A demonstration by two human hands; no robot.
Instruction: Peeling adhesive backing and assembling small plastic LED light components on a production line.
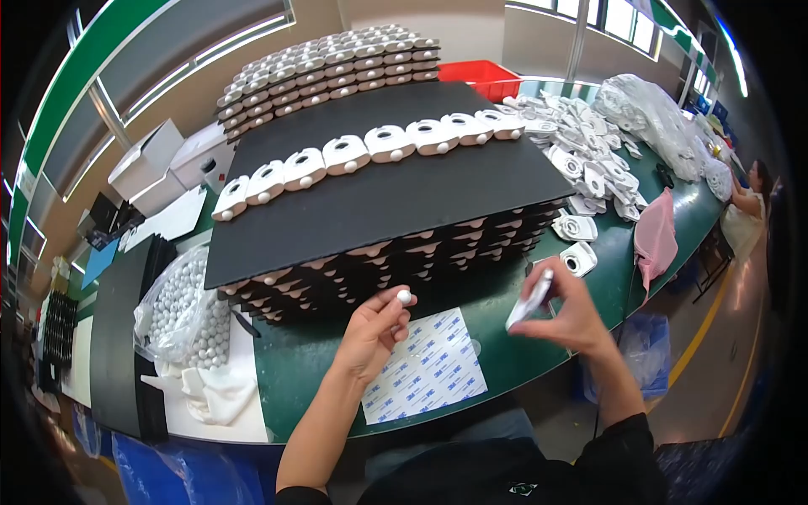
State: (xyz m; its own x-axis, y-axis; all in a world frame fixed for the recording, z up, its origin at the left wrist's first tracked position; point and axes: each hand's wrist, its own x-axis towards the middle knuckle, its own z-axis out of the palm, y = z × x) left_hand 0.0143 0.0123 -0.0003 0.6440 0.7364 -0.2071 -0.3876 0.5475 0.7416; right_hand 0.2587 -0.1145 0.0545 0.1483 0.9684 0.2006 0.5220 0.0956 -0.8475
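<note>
Between the thumb and fingertips of my left hand [374, 330] is a small white ball [404, 297]. My right hand [576, 311] grips a white plastic housing [530, 301] by its edges, tilted up on its side above the table. Below and between the hands lies a sheet of adhesive backing paper [427, 370] with blue print. Just beyond my hands rises a stack of black boards with white housings between the layers; on its top board [379, 198] a row of white housings [345, 154] stands, each with a ball at its near edge.
Loose white housings [589, 160] are heaped at the right, beside a pink cloth [656, 236]. At left sit a plastic bag of white balls [189, 307] and a white cloth [217, 396]. Behind stand another layered stack [337, 67] and a red bin [480, 80]. Another person [749, 206] is at far right.
</note>
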